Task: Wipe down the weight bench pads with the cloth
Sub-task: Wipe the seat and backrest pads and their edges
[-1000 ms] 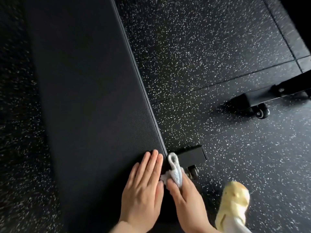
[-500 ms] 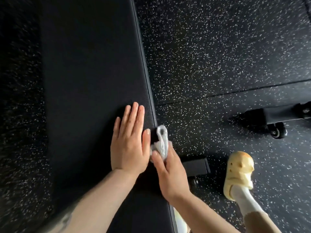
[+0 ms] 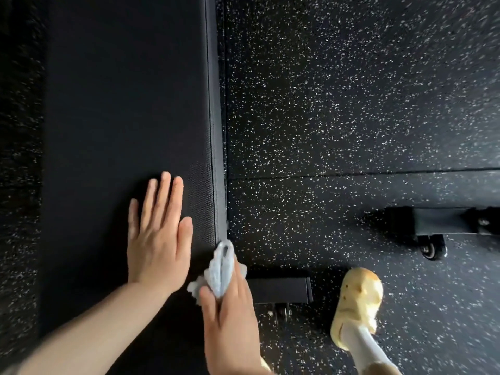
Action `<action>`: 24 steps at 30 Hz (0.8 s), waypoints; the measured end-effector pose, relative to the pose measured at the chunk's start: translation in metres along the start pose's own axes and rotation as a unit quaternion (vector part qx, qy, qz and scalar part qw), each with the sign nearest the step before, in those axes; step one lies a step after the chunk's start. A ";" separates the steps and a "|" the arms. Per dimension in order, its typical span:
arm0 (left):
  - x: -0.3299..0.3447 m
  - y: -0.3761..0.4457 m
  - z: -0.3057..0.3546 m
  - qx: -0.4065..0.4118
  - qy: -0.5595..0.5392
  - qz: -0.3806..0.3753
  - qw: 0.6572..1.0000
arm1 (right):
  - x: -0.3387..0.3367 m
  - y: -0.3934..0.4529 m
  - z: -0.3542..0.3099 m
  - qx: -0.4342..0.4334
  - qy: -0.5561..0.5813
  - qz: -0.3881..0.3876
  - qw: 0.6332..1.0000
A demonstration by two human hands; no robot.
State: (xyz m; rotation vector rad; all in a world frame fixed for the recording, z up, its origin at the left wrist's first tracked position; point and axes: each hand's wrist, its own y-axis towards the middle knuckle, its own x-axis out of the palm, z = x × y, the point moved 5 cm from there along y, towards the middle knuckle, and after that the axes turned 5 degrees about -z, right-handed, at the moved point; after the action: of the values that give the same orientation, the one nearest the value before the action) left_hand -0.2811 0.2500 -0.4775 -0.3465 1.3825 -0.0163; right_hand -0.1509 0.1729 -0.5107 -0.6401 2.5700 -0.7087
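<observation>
Left hand (image 3: 158, 239): open, palm flat on the pad (image 3: 121, 131), fingers together, near the pad's right edge. Right hand (image 3: 230, 304): closed around the cloth (image 3: 221, 269), thumb over its lower folds. Cloth: pale, bunched, upper end touching the pad's right side edge, just right of the left hand. Pad: black, textured, long, running up the view. Frame foot (image 3: 278, 289): black bar, just right of the pad beside the right hand. Shoe (image 3: 357, 301): yellow, with white sock, right of the pad on the floor (image 3: 351, 104). Floor: black, white-speckled. Second black frame with wheel (image 3: 430, 249): well right of the pad.
</observation>
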 end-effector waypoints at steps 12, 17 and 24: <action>-0.026 0.113 -0.012 -0.141 -0.028 0.087 0.986 | -0.029 0.055 -0.041 -0.042 0.041 0.005 0.998; -0.029 0.114 -0.011 -0.145 -0.013 0.080 0.986 | -0.027 0.071 -0.036 0.009 0.024 -0.014 1.000; -0.034 0.110 -0.010 -0.133 -0.039 0.109 0.984 | -0.075 0.195 -0.111 -0.026 0.006 0.043 0.999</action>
State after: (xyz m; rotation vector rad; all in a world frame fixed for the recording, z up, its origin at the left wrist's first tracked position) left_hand -0.3186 0.3587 -0.4742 -0.4114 1.3396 0.3622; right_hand -0.2052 0.4033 -0.5124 -0.5391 2.6169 -0.6195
